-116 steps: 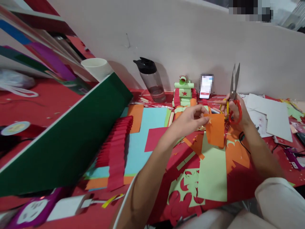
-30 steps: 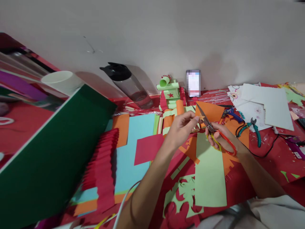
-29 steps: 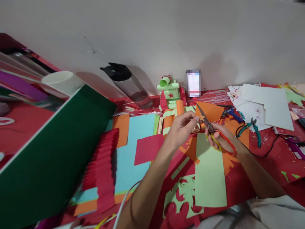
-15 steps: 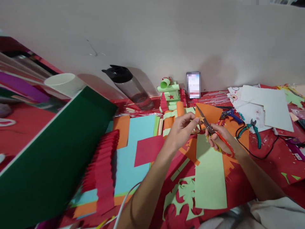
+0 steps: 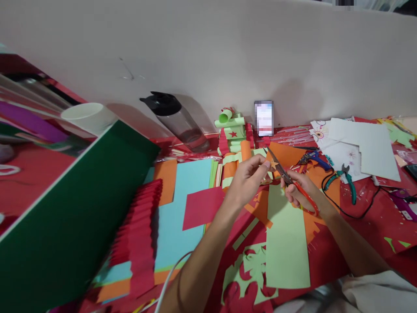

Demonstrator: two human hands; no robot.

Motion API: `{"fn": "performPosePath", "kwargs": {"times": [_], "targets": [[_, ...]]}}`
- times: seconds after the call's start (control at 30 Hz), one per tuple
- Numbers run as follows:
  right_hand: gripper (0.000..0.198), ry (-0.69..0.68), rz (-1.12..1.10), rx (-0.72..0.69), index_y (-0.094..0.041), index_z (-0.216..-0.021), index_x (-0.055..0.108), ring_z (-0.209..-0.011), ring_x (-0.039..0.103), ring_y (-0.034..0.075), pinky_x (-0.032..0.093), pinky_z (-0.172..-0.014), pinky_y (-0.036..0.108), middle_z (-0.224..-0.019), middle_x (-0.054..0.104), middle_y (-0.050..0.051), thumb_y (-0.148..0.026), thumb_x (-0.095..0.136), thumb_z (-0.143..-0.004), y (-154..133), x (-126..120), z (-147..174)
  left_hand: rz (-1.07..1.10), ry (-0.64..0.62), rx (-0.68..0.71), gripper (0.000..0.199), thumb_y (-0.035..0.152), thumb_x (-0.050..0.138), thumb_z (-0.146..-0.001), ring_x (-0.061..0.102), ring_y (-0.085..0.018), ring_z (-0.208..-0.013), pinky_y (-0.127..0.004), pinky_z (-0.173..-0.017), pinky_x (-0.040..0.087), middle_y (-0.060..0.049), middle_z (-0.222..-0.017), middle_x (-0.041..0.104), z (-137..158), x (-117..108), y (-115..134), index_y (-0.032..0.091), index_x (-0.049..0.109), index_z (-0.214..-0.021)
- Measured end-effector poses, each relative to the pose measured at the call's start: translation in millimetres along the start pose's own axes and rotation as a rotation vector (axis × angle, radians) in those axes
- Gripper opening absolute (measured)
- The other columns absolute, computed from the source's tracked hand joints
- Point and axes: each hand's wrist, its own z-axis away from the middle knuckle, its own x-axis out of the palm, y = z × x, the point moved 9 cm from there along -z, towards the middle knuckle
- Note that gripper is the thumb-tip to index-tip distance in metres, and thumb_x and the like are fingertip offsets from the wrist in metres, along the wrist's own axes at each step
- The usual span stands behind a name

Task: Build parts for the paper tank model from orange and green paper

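Between the thumb and fingers of my left hand (image 5: 249,176) is a small orange paper star (image 5: 274,164). My right hand (image 5: 301,189) is closed round the red handles of a pair of scissors (image 5: 282,169). Their blades point up and left, right beside the star, with the tips slightly apart. Under my hands lies a long pale green paper strip (image 5: 288,243). Orange paper (image 5: 286,156) lies behind the blades. Beyond my left hand stands a rolled-paper model (image 5: 232,132) in green and red with a red star on it.
A dark bottle (image 5: 179,121) and a propped phone (image 5: 264,118) stand by the wall. A green board (image 5: 74,208) leans at left near a white cup (image 5: 87,115). Teal pliers (image 5: 350,187) and a blue-handled tool (image 5: 317,161) lie right. Cut green scraps (image 5: 247,274) lie in front.
The scissor blades have come closer together beside the star. Both hands stay nearly in place, and the view has shifted very slightly.
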Motion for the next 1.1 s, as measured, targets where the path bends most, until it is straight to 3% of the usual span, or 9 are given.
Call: {"fn": "performPosePath", "kwargs": {"times": [0.5, 0.73, 0.97, 1.1], "targets": [[0.066, 0.007, 0.015, 0.021, -0.021, -0.095, 0.054, -0.043, 0.044, 0.007, 0.036, -0.040, 0.017, -0.058, 0.053, -0.007, -0.085, 0.063, -0.081, -1.3, -0.2, 1.3, -0.020, 0.094, 0.068, 0.026, 0.036, 0.058, -0.097, 0.053, -0.011, -0.057, -0.023, -0.057, 0.043, 0.003, -0.064, 0.054, 1.9, -5.0, 9.7, 0.020, 0.056, -0.076], [0.082, -0.025, 0.006, 0.057, -0.021, -0.097, 0.056, -0.045, 0.045, 0.007, 0.039, -0.043, 0.019, -0.064, 0.055, -0.005, -0.097, 0.062, -0.067, 2.0, 1.5, 1.7, -0.066, 0.043, 0.051, 0.027, 0.036, 0.058, -0.098, 0.053, -0.012, -0.059, -0.024, -0.059, 0.042, 0.003, -0.064, 0.056, 2.1, -4.7, 9.5, 0.020, 0.056, -0.076], [0.073, -0.067, -0.040, 0.026, -0.020, -0.095, 0.055, -0.044, 0.044, 0.006, 0.036, -0.042, 0.016, -0.060, 0.054, -0.007, -0.090, 0.065, -0.074, 0.8, 4.3, 1.0, -0.127, 0.014, 0.012, 0.028, 0.037, 0.058, -0.097, 0.048, -0.014, -0.061, -0.025, -0.057, 0.038, 0.002, -0.065, 0.054, 2.3, -9.2, 8.5, 0.021, 0.056, -0.074], [0.069, -0.053, -0.046, 0.020, -0.020, -0.091, 0.054, -0.041, 0.042, 0.006, 0.034, -0.039, 0.017, -0.057, 0.052, -0.007, -0.087, 0.065, -0.078, -0.4, 5.1, 0.0, -0.159, 0.058, 0.082, 0.028, 0.035, 0.059, -0.095, 0.051, -0.014, -0.068, -0.026, -0.063, 0.043, -0.001, -0.078, 0.056, 1.4, -11.8, 15.7, 0.020, 0.058, -0.071]]}}
